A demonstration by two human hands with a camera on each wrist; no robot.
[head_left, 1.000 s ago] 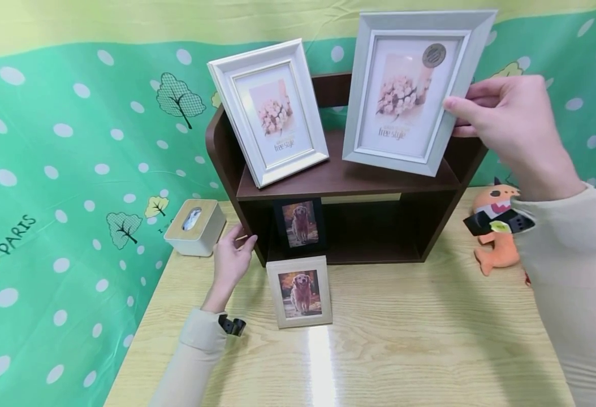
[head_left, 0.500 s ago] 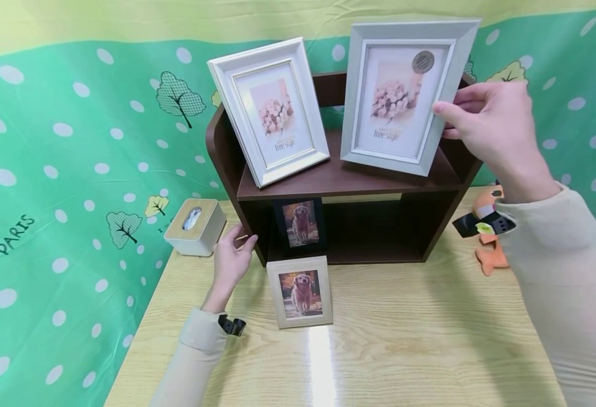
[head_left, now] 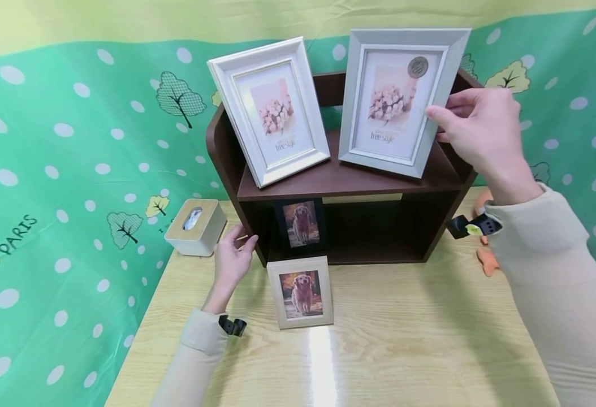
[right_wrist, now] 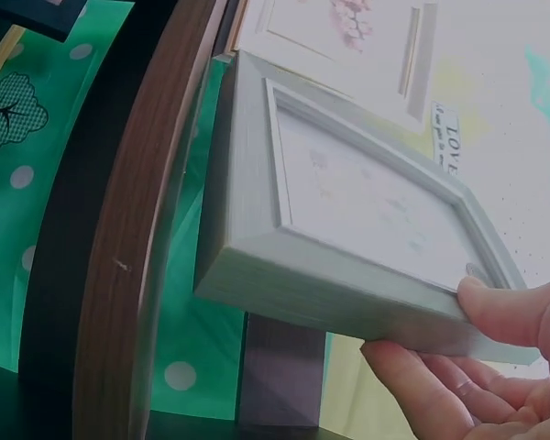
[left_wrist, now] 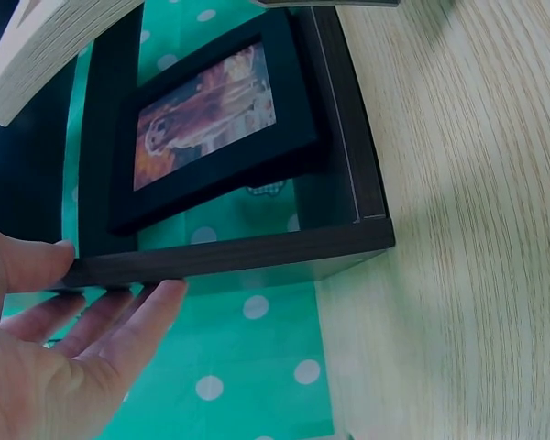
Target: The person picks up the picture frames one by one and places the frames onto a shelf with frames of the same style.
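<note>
My right hand (head_left: 486,124) pinches the right edge of a grey picture frame (head_left: 394,102), thumb on the front and fingers behind. The frame tilts slightly over the upper board of a dark brown shelf (head_left: 333,180). In the right wrist view the frame (right_wrist: 367,266) stands beside the shelf's curved side panel. To its left, a white picture frame (head_left: 272,113) leans on the same board. My left hand (head_left: 232,263) holds the shelf's left side panel; in the left wrist view its thumb and fingers lie on opposite faces of that panel (left_wrist: 247,257).
A black frame (head_left: 300,223) with a dog photo stands in the lower compartment, and a beige one (head_left: 302,294) on the table before it. A tissue box (head_left: 196,229) sits left of the shelf. An orange plush toy (head_left: 487,260) is partly hidden behind my right sleeve.
My right hand has moved left and slightly down with the grey frame, bringing it closer to upright over the upper board. The left hand and the other frames have stayed put.
</note>
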